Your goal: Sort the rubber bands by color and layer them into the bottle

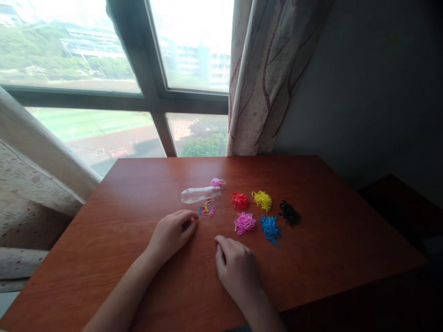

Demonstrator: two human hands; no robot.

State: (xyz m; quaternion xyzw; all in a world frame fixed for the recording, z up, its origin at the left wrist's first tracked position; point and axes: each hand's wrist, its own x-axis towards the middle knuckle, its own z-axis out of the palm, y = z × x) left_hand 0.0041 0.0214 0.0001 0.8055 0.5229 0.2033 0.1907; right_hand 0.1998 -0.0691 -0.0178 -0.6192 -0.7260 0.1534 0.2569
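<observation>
My left hand point(173, 231) rests on the table, its fingers loosely bent and the thumb a little apart from them, with nothing visible between. Just beyond its fingertips lies a small mixed group of coloured loops point(207, 210), which look like rubber bands. My right hand point(237, 263) lies nearer the front edge, fingers curled in and nothing seen in them. Closest to it are a pink pile point(245, 223) and a blue pile point(270, 227) of similar loops. Behind the mixed group a clear bottle point(199, 194) lies on its side, with a pink cap-like piece point(218, 182) beside its neck.
A red pile point(239, 200), a yellow pile point(263, 200) and a black pile point(290, 213) of loops lie right of the bottle. The brown wooden table point(332, 240) meets a window at the back. Curtains point(266, 78) hang on both sides.
</observation>
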